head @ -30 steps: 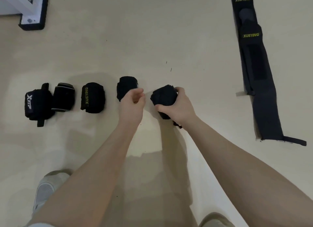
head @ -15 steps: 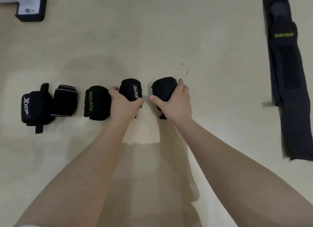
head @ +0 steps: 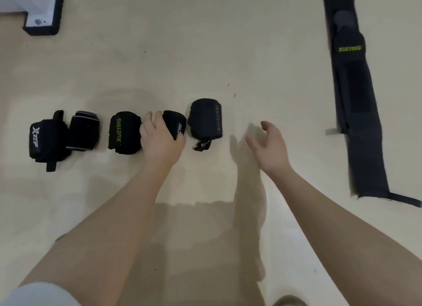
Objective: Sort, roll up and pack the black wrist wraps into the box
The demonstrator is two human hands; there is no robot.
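Five rolled wraps (head: 206, 119) line the floor; left hand (head: 159, 136) grips one, seemingly straightening the row; right hand (head: 269, 145) hangs wide.

Far-left rolled wrap (head: 46, 141) says "XTEP" in white, and the third roll (head: 124, 133) has "XUEYING" in yellow-green. Same "XUEYING" shows twice on the unrolled wraps (head: 351, 81) laid flat at right. The roll under the left hand (head: 159, 137) only shows "CYO", and the lettering on the rightmost roll (head: 205, 119) is too faint to read properly.

Pale floor (head: 205, 42) — white, black-edged object (head: 43, 13) top-left
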